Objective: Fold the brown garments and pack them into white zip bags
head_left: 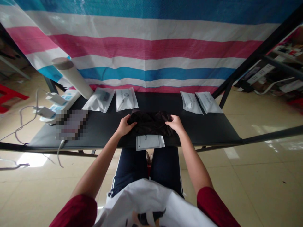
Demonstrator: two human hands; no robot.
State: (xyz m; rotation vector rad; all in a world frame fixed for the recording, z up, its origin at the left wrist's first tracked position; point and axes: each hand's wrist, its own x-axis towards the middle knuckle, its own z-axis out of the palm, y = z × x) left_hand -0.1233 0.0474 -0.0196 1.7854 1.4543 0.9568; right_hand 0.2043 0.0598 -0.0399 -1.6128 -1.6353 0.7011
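A crumpled piece of dark brown or black cloth [151, 123] stretches between my two hands, low over the black table [208, 132]; its exact kind does not show. My left hand [126, 125] pinches its left end, thumb on the near side. At the opposite end, my right hand [175, 124] grips the cloth between thumb and fingers. Just in front of the cloth lies a white printed pouch [150, 142], its near edge sticking out over the table edge. The cloth covers the far part of this pouch.
White pouches stand at the back left [126, 99] and back right [208, 102]. On the left are a white bottle [75, 78], a power strip [63, 104] with chargers and a blurred-out phone-like item [73, 124] on a cable. A striped sheet [151, 47] hangs behind the table.
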